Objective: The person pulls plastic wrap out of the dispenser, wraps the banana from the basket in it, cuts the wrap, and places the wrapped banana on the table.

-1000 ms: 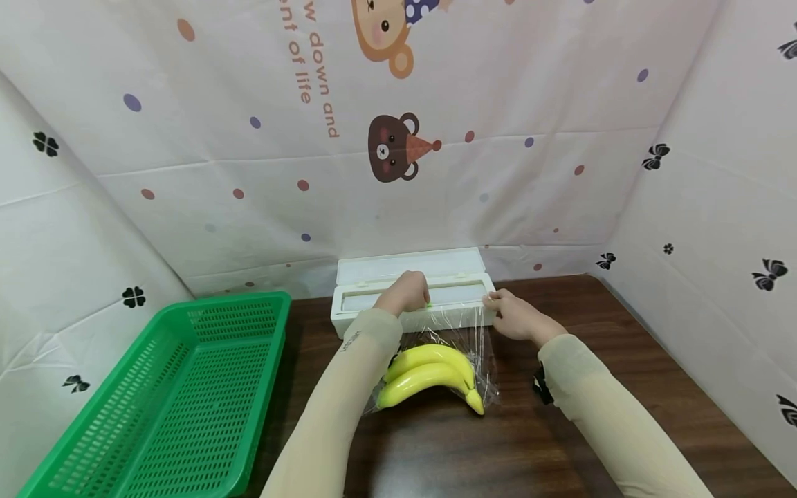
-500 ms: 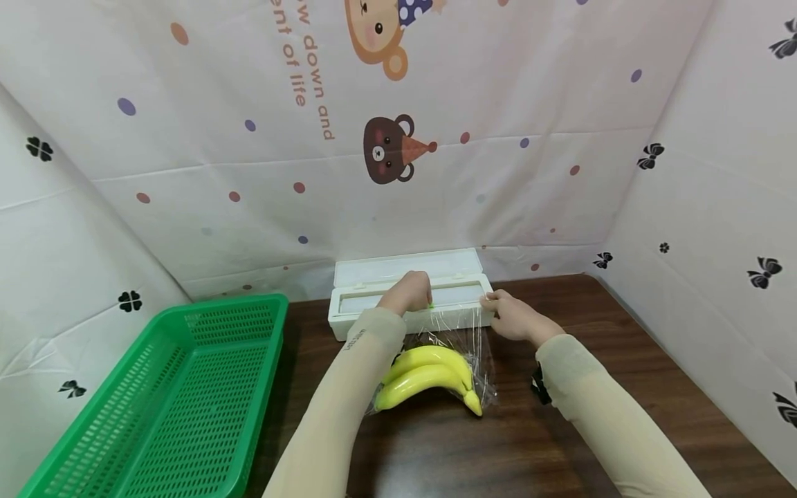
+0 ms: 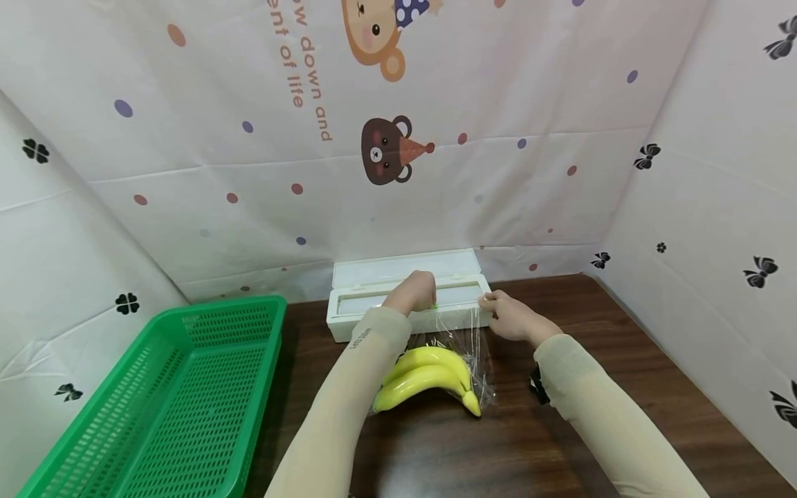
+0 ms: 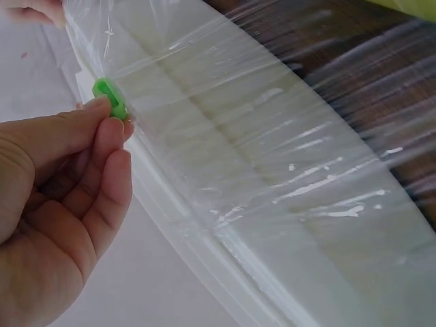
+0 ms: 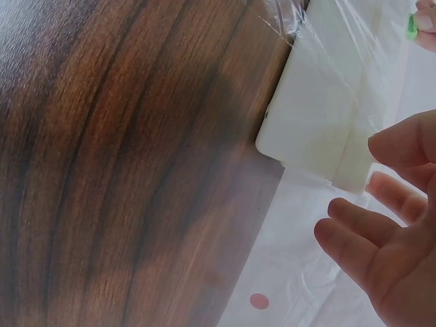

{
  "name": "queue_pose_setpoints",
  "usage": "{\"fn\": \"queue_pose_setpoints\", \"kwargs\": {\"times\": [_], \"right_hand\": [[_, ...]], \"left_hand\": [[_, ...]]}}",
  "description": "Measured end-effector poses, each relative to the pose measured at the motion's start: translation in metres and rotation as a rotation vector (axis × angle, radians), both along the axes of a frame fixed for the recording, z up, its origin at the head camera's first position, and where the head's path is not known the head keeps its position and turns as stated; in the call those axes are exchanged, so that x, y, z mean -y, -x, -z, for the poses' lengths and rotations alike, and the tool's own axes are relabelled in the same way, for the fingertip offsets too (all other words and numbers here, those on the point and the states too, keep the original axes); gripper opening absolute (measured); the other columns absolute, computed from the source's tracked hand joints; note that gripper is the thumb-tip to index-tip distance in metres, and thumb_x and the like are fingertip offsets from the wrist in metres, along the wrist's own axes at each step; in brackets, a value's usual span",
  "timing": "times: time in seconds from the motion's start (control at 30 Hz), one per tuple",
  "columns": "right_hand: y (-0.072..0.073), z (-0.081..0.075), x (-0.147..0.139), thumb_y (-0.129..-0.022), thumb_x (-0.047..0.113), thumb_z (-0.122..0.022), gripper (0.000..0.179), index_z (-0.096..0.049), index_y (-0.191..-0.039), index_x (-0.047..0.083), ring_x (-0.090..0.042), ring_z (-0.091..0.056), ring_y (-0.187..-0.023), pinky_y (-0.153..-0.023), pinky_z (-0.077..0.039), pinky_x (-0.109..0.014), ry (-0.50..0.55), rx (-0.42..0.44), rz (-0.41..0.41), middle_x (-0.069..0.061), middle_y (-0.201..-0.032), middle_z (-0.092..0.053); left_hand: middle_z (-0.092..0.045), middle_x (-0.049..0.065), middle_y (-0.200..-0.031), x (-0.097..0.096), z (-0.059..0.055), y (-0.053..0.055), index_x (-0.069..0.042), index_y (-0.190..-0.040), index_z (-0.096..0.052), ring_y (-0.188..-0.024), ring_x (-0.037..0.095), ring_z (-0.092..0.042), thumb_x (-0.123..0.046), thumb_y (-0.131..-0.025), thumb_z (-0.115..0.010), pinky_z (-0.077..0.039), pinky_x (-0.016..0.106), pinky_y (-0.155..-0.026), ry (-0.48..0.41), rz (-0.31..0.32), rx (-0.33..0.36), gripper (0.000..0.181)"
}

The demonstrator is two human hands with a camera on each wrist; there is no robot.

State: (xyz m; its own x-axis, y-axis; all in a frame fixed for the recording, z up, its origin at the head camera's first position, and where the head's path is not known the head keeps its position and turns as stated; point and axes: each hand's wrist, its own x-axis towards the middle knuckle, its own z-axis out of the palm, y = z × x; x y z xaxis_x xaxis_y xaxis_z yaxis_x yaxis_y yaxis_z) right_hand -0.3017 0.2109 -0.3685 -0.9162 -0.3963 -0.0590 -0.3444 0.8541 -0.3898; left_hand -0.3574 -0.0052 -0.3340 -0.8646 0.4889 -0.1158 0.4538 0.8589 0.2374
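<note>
My left hand (image 3: 416, 290) pinches a small green slide cutter (image 4: 110, 99) between thumb and fingertips at the top edge of a white cling film dispenser (image 3: 361, 325). Clear cling film (image 4: 272, 136) stretches from the dispenser's edge down its front. My right hand (image 3: 512, 317) holds the dispenser's right end, thumb at the top edge and other fingers partly curled, as the right wrist view shows. In front of the dispenser lie yellow bananas (image 3: 423, 380), with film over and around them; the left sleeve hides part of their left side.
A green plastic basket (image 3: 252, 422) with slotted walls stands at the left of the dark wood table (image 3: 498, 449). The dispenser's lid (image 3: 405, 266) stands raised against the patterned cloth backdrop (image 3: 261, 228). More cloth hangs along both sides.
My left hand has slid a little to the right along the dispenser's edge with the green slide cutter. The right hand and bananas stay in place; the head view has shifted slightly.
</note>
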Motion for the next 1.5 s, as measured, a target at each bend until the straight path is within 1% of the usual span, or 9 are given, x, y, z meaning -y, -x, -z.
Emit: {"fn": "queue_pose_setpoints", "kwargs": {"times": [0.17,0.3,0.37,0.47,0.53,0.6,0.93,1.13,1.5], "right_hand": [[0.0,0.0,0.001,-0.093,0.004,-0.042,0.05,-0.036,-0.141,-0.004,-0.044,-0.041,-0.128,-0.078,-0.039,-0.038,0.004,-0.004,0.002,-0.029,-0.147,-0.027],[0.0,-0.001,0.001,-0.093,0.005,-0.042,0.05,-0.036,-0.142,-0.004,-0.044,-0.041,-0.128,-0.077,-0.039,-0.038,-0.004,-0.009,0.005,-0.029,-0.147,-0.027],[0.0,-0.001,0.002,-0.092,0.005,-0.043,0.05,-0.036,-0.142,-0.004,-0.044,-0.042,-0.127,-0.076,-0.038,-0.037,-0.004,-0.01,0.004,-0.029,-0.147,-0.027],[0.0,-0.001,0.002,-0.092,0.005,-0.043,0.051,-0.036,-0.142,-0.004,-0.044,-0.043,-0.127,-0.075,-0.038,-0.036,0.008,-0.002,0.007,-0.029,-0.147,-0.027],[0.0,-0.002,0.001,-0.092,0.004,-0.044,0.051,-0.036,-0.142,-0.004,-0.044,-0.043,-0.126,-0.074,-0.038,-0.036,0.008,-0.002,0.006,-0.029,-0.147,-0.027],[0.0,-0.002,0.001,-0.092,0.005,-0.043,0.051,-0.036,-0.142,-0.004,-0.044,-0.044,-0.126,-0.073,-0.037,-0.036,0.011,0.002,0.01,-0.029,-0.147,-0.027],[0.0,0.0,0.001,-0.092,0.005,-0.043,0.052,-0.035,-0.143,-0.002,-0.043,-0.043,-0.127,-0.075,-0.038,-0.036,0.005,0.017,0.01,-0.028,-0.148,-0.026],[0.002,0.001,-0.001,-0.092,0.005,-0.044,0.052,-0.035,-0.143,-0.002,-0.043,-0.042,-0.127,-0.074,-0.038,-0.036,0.0,0.019,0.018,-0.028,-0.149,-0.026],[0.001,0.001,-0.001,-0.092,0.005,-0.045,0.052,-0.035,-0.143,-0.002,-0.043,-0.044,-0.126,-0.076,-0.04,-0.035,0.014,0.015,0.011,-0.028,-0.148,-0.027]], "left_hand": [[-0.07,0.005,-0.103,-0.002,0.0,0.0,-0.006,-0.083,-0.073,-0.08,0.014,-0.056,-0.003,-0.089,-0.058,-0.048,0.024,-0.074,-0.014,-0.014,0.03,0.016],[-0.068,0.001,-0.09,-0.005,0.0,0.002,-0.009,-0.069,-0.066,-0.069,0.012,-0.05,0.001,-0.089,-0.054,-0.046,0.023,-0.066,0.0,-0.005,0.02,0.025],[-0.061,0.0,-0.076,-0.007,-0.001,0.003,-0.011,-0.06,-0.057,-0.06,0.011,-0.042,0.001,-0.09,-0.052,-0.042,0.022,-0.06,0.015,0.0,0.027,0.032],[-0.04,-0.002,-0.057,-0.009,-0.001,0.005,-0.014,-0.053,-0.041,-0.049,0.01,-0.029,-0.001,-0.091,-0.05,-0.036,0.021,-0.051,0.036,-0.005,0.054,0.042],[-0.028,-0.003,-0.051,-0.011,-0.001,0.006,-0.015,-0.052,-0.034,-0.045,0.01,-0.023,-0.001,-0.092,-0.049,-0.033,0.021,-0.047,0.046,-0.01,0.066,0.045],[-0.021,-0.003,-0.049,-0.013,-0.001,0.006,-0.015,-0.051,-0.031,-0.043,0.009,-0.02,0.0,-0.092,-0.047,-0.031,0.021,-0.045,0.053,-0.017,0.066,0.046],[-0.023,-0.002,-0.051,-0.022,-0.002,0.003,-0.015,-0.057,-0.034,-0.044,0.01,-0.021,0.003,-0.093,-0.04,-0.033,0.021,-0.046,0.057,-0.017,0.056,0.04],[-0.022,-0.002,-0.051,-0.026,-0.003,0.001,-0.015,-0.057,-0.034,-0.045,0.01,-0.021,0.003,-0.093,-0.041,-0.033,0.022,-0.046,0.064,-0.01,0.036,0.041],[-0.025,-0.001,-0.054,-0.031,-0.006,-0.001,-0.015,-0.06,-0.038,-0.047,0.01,-0.023,0.002,-0.094,-0.042,-0.036,0.022,-0.049,0.057,-0.012,0.048,0.038]]}}
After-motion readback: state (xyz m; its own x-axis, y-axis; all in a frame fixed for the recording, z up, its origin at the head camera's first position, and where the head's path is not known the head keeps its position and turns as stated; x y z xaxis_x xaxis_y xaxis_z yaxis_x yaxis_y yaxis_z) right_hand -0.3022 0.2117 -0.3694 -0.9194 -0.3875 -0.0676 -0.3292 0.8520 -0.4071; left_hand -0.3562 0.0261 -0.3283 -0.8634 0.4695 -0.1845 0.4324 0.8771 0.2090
